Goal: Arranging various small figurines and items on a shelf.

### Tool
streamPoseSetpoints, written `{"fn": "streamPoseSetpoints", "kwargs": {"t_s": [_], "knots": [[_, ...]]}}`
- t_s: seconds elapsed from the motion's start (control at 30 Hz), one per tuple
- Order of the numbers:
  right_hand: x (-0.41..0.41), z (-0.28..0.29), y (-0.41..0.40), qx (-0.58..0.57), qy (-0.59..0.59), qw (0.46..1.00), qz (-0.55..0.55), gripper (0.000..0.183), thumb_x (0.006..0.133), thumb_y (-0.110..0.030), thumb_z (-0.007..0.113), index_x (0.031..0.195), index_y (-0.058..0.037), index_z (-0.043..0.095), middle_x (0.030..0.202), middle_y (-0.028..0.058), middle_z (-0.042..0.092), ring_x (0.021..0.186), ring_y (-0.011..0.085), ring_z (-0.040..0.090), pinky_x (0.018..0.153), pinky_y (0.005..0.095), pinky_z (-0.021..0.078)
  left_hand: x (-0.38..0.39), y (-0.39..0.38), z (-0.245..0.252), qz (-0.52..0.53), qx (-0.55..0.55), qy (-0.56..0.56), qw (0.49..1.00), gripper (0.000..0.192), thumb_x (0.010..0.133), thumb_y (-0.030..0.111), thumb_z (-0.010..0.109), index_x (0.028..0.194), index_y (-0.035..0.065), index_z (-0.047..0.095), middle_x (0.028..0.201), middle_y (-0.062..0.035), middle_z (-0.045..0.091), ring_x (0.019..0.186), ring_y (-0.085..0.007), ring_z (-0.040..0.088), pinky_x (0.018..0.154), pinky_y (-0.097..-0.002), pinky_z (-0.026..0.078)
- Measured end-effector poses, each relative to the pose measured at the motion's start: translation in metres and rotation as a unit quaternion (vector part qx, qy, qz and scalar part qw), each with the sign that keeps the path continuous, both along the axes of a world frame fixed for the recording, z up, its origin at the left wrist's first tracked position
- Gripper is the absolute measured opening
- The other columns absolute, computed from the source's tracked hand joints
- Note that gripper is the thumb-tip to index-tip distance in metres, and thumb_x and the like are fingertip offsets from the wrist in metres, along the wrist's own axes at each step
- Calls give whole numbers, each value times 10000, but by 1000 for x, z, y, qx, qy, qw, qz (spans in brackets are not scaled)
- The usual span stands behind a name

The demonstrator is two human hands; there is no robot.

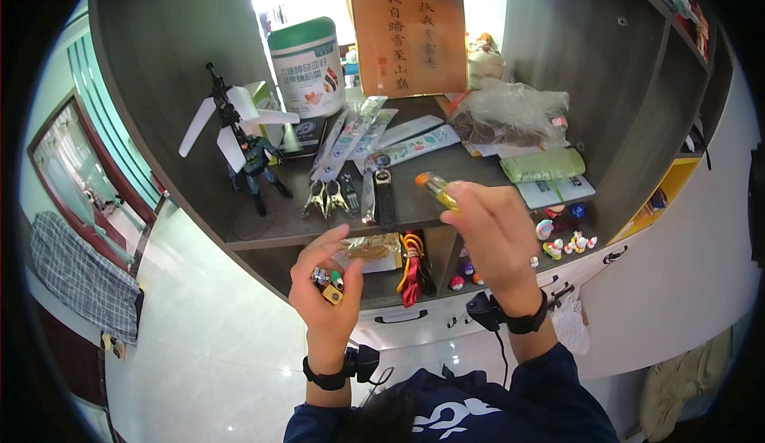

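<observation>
Between the thumb and fingers of my right hand is a small translucent yellow cylinder with an orange end, perhaps a lighter, held above the shelf. My left hand is cupped around several small objects, a gold one, a silvery one and a green-and-white one among them. Beyond the left hand, on the shelf, lie two silvery clip-like items beside a wristwatch with a black strap. Several long white sachets lie behind them.
An action figure stands at left beneath white propeller blades. Behind are a green-lidded tub and a framed calligraphy panel. A clear plastic bag and folded green packet lie right. Below are tied cords and small figurines.
</observation>
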State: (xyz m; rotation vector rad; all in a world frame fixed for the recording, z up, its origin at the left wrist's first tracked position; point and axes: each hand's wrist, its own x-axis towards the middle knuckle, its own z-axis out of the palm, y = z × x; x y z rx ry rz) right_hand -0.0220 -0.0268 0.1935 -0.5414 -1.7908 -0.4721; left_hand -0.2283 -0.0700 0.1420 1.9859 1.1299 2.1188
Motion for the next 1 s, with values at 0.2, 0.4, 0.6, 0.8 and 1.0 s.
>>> {"fn": "streamPoseSetpoints", "kwargs": {"t_s": [0.2,0.4,0.6,0.8,1.0], "knots": [[-25,-2,11,-34,-61,997,24,453,648,-73,791,1063,25,637,985,110,625,821,263,604,681,332,512,-21,14,2,73,5,62,995,370,800,-88,634,1104,41,468,1225,-216,598,650,-61,489,670,-207,442],[-30,2,11,-81,-119,989,15,455,675,-150,773,1065,38,632,1014,110,603,855,263,593,709,335,517,-25,14,9,66,0,62,996,405,755,-52,710,1083,50,495,1142,-193,655,643,-138,590,581,-221,451],[-17,37,-13,-174,-148,973,30,573,694,-290,775,1145,16,598,1037,112,611,883,307,586,780,379,503,-37,6,15,57,11,8,998,378,761,-65,687,1072,38,499,1135,-189,659,624,-103,524,592,-207,433],[42,112,2,-239,-250,937,-38,366,796,-247,709,1091,-47,626,941,131,629,880,310,595,770,388,482,-48,-1,33,169,-104,-2,980,332,791,-47,662,1080,14,510,1097,-184,664,761,-162,604,714,-241,463],[40,150,107,-261,-386,875,-135,193,859,-114,591,1037,-75,656,946,128,647,915,316,616,796,410,488,-51,-2,46,128,-160,-3,979,329,796,-20,674,1085,2,519,1038,-148,681,881,-235,658,781,-290,482]]}}
